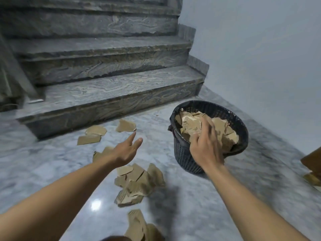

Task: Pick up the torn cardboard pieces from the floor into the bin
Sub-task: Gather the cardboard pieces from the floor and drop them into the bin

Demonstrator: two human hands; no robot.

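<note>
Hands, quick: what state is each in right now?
Left hand: open, holding nothing.
Right hand: open, blurred, over the cardboard in the bin.

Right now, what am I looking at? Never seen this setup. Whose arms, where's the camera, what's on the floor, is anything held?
There is no robot. These are a person's two bare arms, filmed by one wide-angle camera worn on their head and looking down. The left hand is open and holds nothing, above torn cardboard pieces scattered on the marble floor below the stairs. The right hand is over the black bin, at the cardboard inside. Blur hides whether it grips any.
</note>
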